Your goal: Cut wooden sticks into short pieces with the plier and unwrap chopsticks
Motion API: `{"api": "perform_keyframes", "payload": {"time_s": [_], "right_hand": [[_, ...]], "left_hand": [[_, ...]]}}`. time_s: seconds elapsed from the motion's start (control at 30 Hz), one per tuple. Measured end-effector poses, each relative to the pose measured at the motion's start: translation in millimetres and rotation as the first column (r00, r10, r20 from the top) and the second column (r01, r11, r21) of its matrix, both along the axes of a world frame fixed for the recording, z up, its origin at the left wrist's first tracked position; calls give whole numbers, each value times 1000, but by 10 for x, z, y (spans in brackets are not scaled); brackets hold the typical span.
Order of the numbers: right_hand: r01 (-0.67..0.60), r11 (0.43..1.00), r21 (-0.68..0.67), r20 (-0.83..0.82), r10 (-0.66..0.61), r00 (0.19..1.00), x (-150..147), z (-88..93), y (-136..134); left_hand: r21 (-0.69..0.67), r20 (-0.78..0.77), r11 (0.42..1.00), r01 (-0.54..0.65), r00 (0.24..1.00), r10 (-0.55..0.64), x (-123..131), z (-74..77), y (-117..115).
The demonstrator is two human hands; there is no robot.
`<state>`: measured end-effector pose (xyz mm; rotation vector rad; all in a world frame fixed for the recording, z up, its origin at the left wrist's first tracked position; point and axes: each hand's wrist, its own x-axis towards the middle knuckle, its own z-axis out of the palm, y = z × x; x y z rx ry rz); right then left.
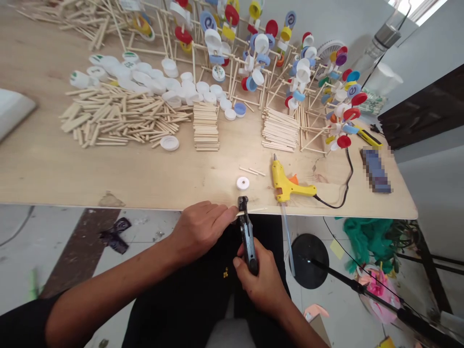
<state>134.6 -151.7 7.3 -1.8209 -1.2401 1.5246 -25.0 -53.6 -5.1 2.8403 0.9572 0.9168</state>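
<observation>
My left hand (201, 227) pinches a thin wooden stick (253, 210) at the table's front edge. My right hand (263, 280) is wrapped round the handles of dark cutting pliers (247, 232), whose jaws sit on the stick just right of my left fingertips. A small white disc (242, 182) and two short stick pieces (253, 171) lie on the wooden table (54, 169) just beyond. A yellow glue gun (286, 186) lies to the right, its black cord running off toward the back.
Stacks and a loose pile of wooden sticks (119, 118) and several white caps (152, 82) lie mid-table. Stick frames carrying coloured bottle caps (290, 67) stand at the back. A yellow cutter (368, 137) lies at the right edge. A black stand base (310, 261) sits on the floor.
</observation>
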Motion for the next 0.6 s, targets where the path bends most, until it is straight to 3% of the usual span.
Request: {"api": "perform_keyframes", "payload": {"time_s": [0.1, 0.33, 0.6], "right_hand": [[3, 997, -71, -84, -9, 996, 15, 14, 20], [14, 996, -84, -181, -30, 983, 21, 83, 17], [-36, 998, 42, 76, 33, 997, 12, 49, 1]], "left_hand": [[-111, 20, 994, -12, 1000, 14, 1, -9, -22], [-247, 54, 968, -36, 997, 51, 22, 26, -67], [-506, 93, 862, -23, 992, 81, 77, 92, -113]]}}
